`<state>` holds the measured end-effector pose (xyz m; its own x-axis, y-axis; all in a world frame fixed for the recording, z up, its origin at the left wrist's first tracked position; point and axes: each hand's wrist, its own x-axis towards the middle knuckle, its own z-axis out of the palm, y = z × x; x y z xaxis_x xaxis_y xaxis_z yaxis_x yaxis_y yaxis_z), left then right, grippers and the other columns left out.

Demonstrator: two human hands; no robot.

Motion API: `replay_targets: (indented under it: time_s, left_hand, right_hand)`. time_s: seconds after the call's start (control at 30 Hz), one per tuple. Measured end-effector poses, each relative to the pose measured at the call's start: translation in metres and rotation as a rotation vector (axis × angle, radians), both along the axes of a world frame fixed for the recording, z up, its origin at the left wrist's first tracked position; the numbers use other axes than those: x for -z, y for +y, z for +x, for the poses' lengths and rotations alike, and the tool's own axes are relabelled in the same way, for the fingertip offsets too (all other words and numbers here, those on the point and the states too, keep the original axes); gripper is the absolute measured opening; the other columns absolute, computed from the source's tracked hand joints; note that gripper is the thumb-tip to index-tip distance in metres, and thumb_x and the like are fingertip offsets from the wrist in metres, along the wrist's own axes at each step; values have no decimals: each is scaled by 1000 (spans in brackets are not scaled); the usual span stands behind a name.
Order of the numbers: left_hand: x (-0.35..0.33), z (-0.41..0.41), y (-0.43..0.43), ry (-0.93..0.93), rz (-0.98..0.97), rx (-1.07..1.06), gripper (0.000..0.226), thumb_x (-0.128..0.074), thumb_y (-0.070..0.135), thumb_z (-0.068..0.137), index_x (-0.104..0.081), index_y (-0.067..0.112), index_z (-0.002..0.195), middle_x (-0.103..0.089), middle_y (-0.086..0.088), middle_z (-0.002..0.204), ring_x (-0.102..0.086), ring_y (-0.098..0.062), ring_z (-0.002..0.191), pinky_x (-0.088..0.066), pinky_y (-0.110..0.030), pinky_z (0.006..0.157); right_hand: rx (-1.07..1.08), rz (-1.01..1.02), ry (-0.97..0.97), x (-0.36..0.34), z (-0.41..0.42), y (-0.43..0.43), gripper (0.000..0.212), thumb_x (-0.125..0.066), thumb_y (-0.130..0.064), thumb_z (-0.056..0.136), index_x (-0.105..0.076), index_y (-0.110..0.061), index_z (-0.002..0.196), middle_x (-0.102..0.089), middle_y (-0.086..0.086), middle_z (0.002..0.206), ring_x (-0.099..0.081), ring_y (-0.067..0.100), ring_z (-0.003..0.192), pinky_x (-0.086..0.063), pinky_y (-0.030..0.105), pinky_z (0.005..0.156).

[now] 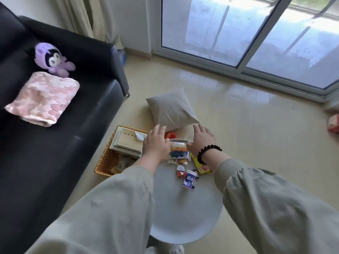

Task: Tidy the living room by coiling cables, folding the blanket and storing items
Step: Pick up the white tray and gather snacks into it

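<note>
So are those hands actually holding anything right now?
Cannot be told for sure. The left hand and right hand flank the white plate of snack packets at its opposite rims, but any grip is hidden.

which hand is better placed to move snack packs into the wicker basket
Probably left: the left hand is beside the wicker basket; the right hand is across the snack packs from it.
</note>
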<state>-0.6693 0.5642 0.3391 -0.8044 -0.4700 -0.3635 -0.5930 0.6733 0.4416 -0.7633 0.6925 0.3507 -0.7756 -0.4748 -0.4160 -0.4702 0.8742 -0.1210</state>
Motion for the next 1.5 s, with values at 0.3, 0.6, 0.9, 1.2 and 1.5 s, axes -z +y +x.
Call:
replay_targets:
  time_s: [0.3,0.6,0.9,1.2,1.5]
  left_hand:
    - [2,-52,20,-46,-16,-1,53,-32,26,101,-21,18,152,-15,-5,161,-15,-23,146,-18,-43,118]
    - [21,-117,104,-90,57,-467,52,-30,30,102,-21,19,153,-13,-5,162,-11,-23,148,-16,-44,119]
    - [1,-121,168,-110,-72,-594,52,-30,30,102,-19,24,153,-11,-4,162,-11,-24,148,-15,-50,118]
    - [49,-160,222,-107,-80,-716,50,-34,29,101,-27,19,149,-18,-4,159,-18,-24,145,-25,-48,115]
    - [156,-288,236,19,71,-1138,36,-39,18,98,-49,11,132,-54,-4,129,-51,-21,117,-42,-32,92]
  right_hand:
    - [-71,11,-52,11,-59,9,71,-48,-35,92,-14,-13,150,-13,5,158,-17,25,143,-19,41,117]
    - [-475,-28,-71,25,-165,28,66,-45,-36,94,-16,-13,149,-15,4,157,-16,24,143,-17,39,118]
    - [-759,13,-36,15,-181,74,67,-47,-33,91,-17,-16,147,-16,3,155,-17,23,142,-17,38,115]
    - [-889,49,-11,39,-223,97,70,-47,-28,91,-12,-13,149,-16,2,156,-14,20,143,-12,34,117]
    - [-1145,193,-49,163,-335,62,63,-48,-24,90,-21,-13,145,-26,2,151,-23,21,138,-18,32,113]
